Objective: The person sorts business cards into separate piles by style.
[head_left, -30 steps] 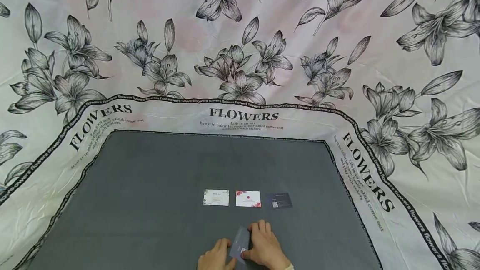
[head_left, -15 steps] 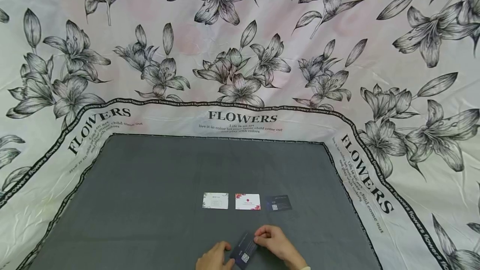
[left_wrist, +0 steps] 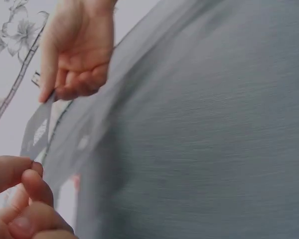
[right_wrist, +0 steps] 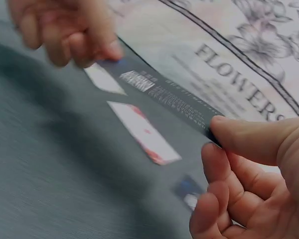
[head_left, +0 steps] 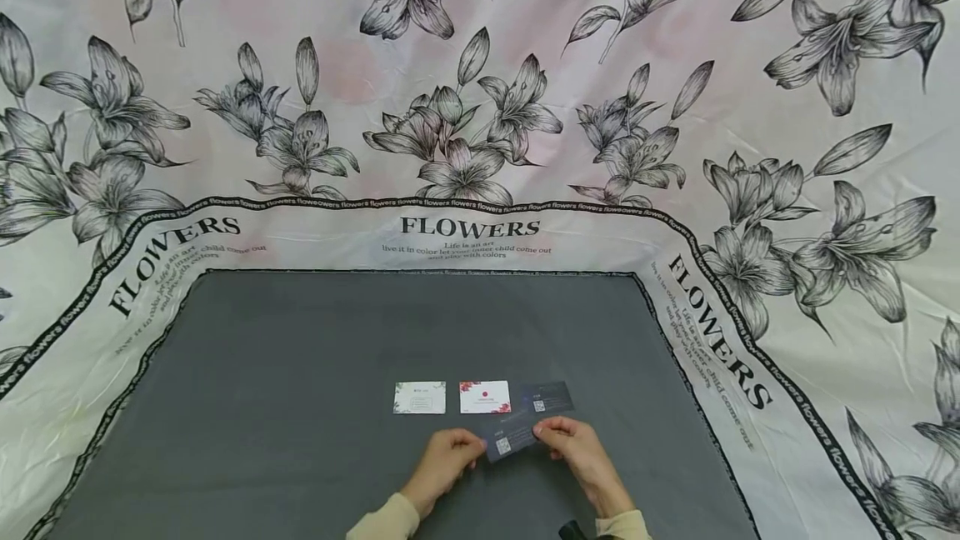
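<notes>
Between both hands a dark navy business card [head_left: 512, 440] with a white QR code is held up off the cloth. My left hand [head_left: 447, 461] pinches its left end. At the opposite end, the thumb and fingers of my right hand [head_left: 581, 452] grip the edge, as the right wrist view shows close up. Just beyond lie a white card with green leaf corners [head_left: 420, 398], a white card with red flowers [head_left: 484, 397] and a second dark business card [head_left: 552, 396], set in a row. In the head view the held card overlaps the lower part of that second dark card.
A grey cloth [head_left: 300, 357] covers the table under the cards. Around it runs a white border [head_left: 465, 240] printed with "FLOWERS" and black line-drawn lilies. Beside the right sleeve, a black object [head_left: 572, 530] shows at the bottom edge.
The card has come forward and up towards the row, turning from steeply slanted to nearly level. Both hands moved forward with it, and the left now pinches its end. The view shifted slightly.
</notes>
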The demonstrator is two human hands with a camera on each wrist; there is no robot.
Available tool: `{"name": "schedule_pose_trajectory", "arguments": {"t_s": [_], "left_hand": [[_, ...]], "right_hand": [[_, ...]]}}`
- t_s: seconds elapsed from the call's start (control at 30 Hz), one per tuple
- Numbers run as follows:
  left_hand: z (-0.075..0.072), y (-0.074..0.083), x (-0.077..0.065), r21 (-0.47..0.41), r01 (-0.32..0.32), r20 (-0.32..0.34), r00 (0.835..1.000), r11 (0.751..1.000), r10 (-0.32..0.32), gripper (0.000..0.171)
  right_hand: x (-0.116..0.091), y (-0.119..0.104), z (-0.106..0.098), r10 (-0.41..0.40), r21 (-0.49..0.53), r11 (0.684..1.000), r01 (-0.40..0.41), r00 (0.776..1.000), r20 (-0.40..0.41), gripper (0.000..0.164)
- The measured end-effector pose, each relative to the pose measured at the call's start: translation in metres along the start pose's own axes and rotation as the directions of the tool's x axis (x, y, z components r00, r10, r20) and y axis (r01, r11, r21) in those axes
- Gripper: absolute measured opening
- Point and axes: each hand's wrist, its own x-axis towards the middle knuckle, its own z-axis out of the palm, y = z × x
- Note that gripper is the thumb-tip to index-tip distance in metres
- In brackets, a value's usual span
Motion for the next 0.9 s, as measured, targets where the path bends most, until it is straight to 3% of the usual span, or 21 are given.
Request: {"name": "schedule_pose_trajectory", "arguments": {"t_s": [0.1, 0.2, 0.3, 0.4, 0.5, 0.67, 0.9], "left_hand": [[0.004, 0.025, 0.028, 0.118, -0.071, -0.019, 0.997, 0.99, 0.074, 0.019], [0.012, 0.046, 0.055, 0.209, -0.092, -0.016, 0.995, 0.974, 0.097, 0.018], [0.024, 0.059, 0.077, 0.324, -0.065, -0.009, 0.997, 0.944, 0.071, 0.024], [0.034, 0.063, 0.092, 0.441, -0.031, -0.018, 0.999, 0.897, 0.043, 0.035], [0.043, 0.058, 0.1, 0.502, 0.017, -0.042, 0.999, 0.865, 0.004, 0.042], [0.052, 0.05, 0.103, 0.536, 0.068, -0.085, 0.996, 0.842, -0.026, 0.042], [0.06, 0.055, 0.103, 0.607, 0.084, -0.093, 0.995, 0.791, -0.034, 0.041]], "right_hand": [[0.014, -0.008, -0.014, -0.003, -0.086, 0.996, -0.006, 0.994, -0.107, 0.029], [0.029, -0.013, -0.026, -0.01, -0.172, 0.985, -0.023, 0.982, -0.186, 0.031], [0.044, -0.013, -0.036, -0.03, -0.223, 0.975, -0.025, 0.97, -0.243, 0.031], [0.055, -0.008, -0.044, -0.052, -0.267, 0.963, -0.021, 0.963, -0.263, 0.03], [0.062, -0.001, -0.049, -0.047, -0.314, 0.949, -0.037, 0.966, -0.255, 0.029], [0.065, 0.005, -0.053, -0.021, -0.346, 0.936, -0.069, 0.968, -0.249, 0.026], [0.065, 0.002, -0.056, -0.023, -0.384, 0.919, -0.091, 0.959, -0.283, 0.02]]}}
